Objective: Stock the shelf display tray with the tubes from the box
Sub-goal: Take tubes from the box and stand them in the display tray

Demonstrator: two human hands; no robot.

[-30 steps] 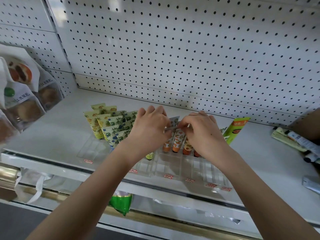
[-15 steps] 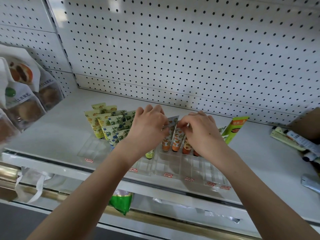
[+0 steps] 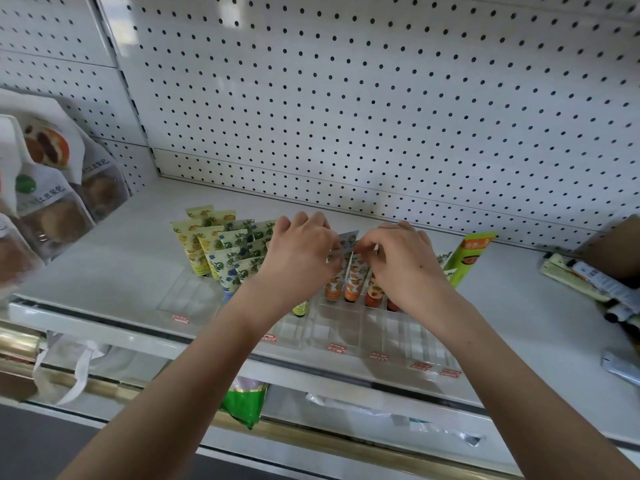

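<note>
Right hand (image 3: pixel 405 271) pinches orange tube (image 3: pixel 352 284) at top edge.

Left hand (image 3: pixel 299 259) and right hand (image 3: pixel 403 268) slightly closer.

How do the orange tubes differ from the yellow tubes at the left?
Print: orange tubes show orange fruit and orange caps; yellow tubes are pale yellow.
Place: orange tubes stand in the middle of the tray, yellow tubes at its left end.
Handling: left hand and right hand pinch the orange tubes' tops; yellow tubes are untouched.
Both stand cap-down in the tray.
</note>
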